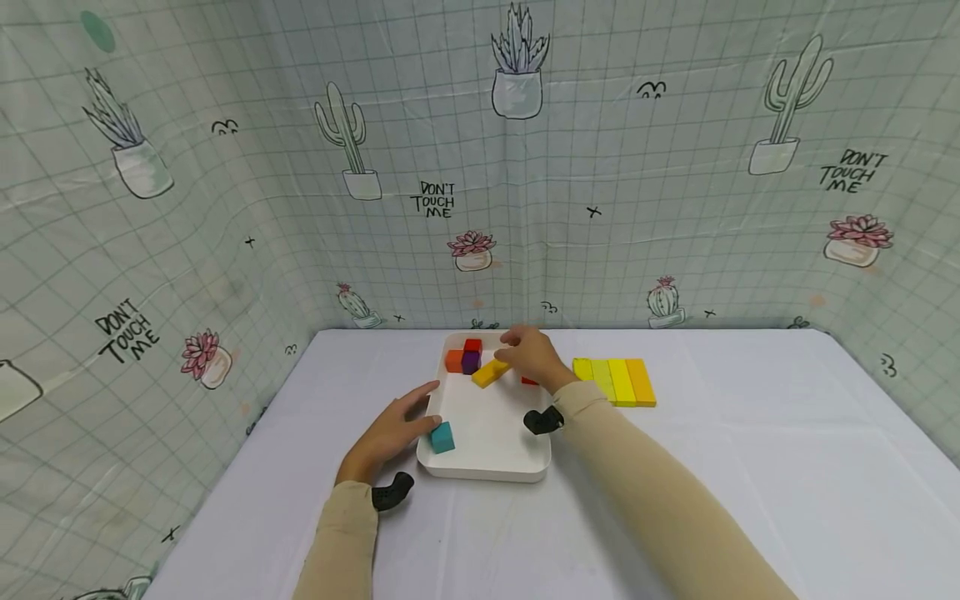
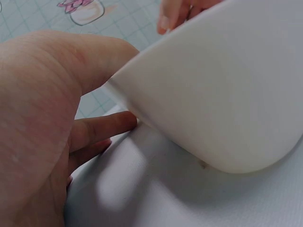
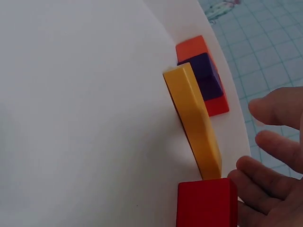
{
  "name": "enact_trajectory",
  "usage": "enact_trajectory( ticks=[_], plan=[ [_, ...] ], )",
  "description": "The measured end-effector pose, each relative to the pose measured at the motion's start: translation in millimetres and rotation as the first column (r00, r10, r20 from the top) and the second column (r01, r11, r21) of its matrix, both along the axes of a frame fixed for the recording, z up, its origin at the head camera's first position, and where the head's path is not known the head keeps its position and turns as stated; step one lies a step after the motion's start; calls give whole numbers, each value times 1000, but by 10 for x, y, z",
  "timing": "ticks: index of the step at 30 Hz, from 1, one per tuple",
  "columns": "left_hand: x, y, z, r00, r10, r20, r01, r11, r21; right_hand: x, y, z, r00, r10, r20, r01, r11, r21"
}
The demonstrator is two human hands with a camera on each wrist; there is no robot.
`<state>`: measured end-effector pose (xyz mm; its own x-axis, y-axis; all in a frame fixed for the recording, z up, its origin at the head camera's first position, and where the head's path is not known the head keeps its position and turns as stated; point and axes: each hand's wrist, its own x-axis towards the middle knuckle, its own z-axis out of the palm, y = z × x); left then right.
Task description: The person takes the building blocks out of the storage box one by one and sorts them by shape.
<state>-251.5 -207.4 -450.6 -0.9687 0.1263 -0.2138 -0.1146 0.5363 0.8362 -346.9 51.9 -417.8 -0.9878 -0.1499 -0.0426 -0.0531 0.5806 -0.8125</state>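
A white tray lies on the table with several coloured blocks in it. My left hand holds its left wall, the thumb over the rim beside a teal block and the other fingers outside. At the tray's far right, my right hand is over the rim; in the right wrist view its fingers are loosely spread and hold nothing. Near them a long amber block stands on its narrow side, one end by a red block. An orange block, a purple block and another red block cluster at the far left.
Right of the tray, several yellow bars lie side by side, partly behind the right sleeve. A white cloth covers the table. Patterned fabric hangs behind and along both sides.
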Motion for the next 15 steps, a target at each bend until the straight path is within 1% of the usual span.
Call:
enact_trajectory(
  ticks=[5,8,12,15],
  plan=[
    [4,0,8,1000,-2,-13,2,1000,-16,-19,-50,-29,1000,5,29,-7,997,81],
    [8,-2,4,1000,-3,-10,3,1000,-21,-28,-83,-58,999,11,40,-16,992,127],
    [12,-3,3,1000,-9,-9,8,1000,-26,-16,-119,-67,999,15,29,-20,979,204],
    [4,-2,4,1000,-9,-11,9,999,-32,4,-132,-49,999,32,10,-33,966,258]
  ],
)
